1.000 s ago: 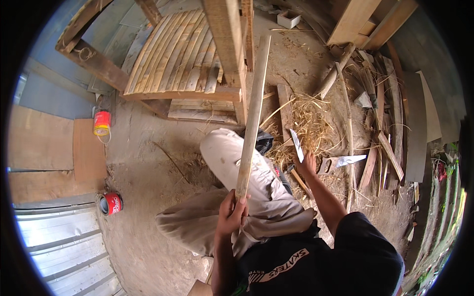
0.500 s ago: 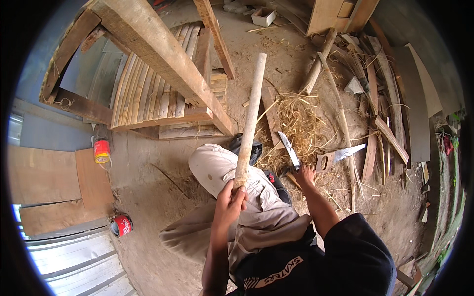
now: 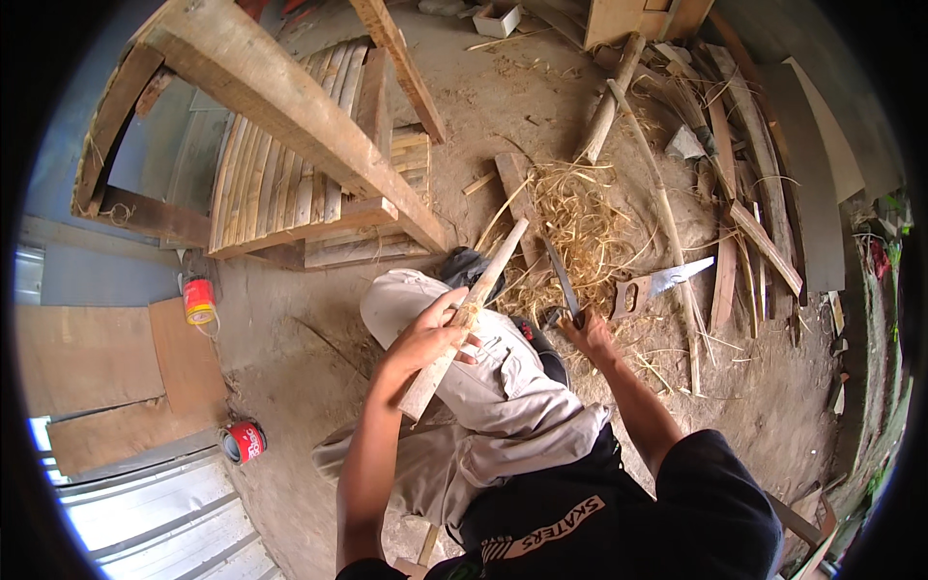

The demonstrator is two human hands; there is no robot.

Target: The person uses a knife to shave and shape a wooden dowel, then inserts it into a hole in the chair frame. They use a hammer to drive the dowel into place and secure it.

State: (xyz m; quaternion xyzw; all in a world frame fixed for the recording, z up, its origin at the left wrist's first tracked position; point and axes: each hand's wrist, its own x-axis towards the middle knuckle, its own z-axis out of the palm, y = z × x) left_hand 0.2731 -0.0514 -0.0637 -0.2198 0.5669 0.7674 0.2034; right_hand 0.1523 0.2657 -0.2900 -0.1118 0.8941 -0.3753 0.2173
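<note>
My left hand [image 3: 430, 340] is closed around a pale wooden stick [image 3: 503, 253], which slants over my bent leg. The stick's far end points up and to the right; its near end shows below the palm. In my right hand [image 3: 590, 338], the fingers wrap the handle of a long knife [image 3: 561, 275], its blade pointing away from me, to the right of the stick and apart from it. Just right of that hand, a handsaw [image 3: 633, 296] with a wooden handle lies on the ground. Beyond the knife is a heap of thin wood shavings [image 3: 580, 208].
A slatted wooden frame [image 3: 280, 184] with thick beams stands at the left. Two red cans, one upper [image 3: 199, 300] and one lower [image 3: 244, 442], sit along the left wall. Poles [image 3: 667, 217] and stacked boards [image 3: 754, 145] fill the right. A flat plank [image 3: 520, 198] lies beside the shavings.
The stick has tilted down toward the right, and my left hand now grips it farther from its near end. My right hand has raised the knife, its blade turned edge-on.
</note>
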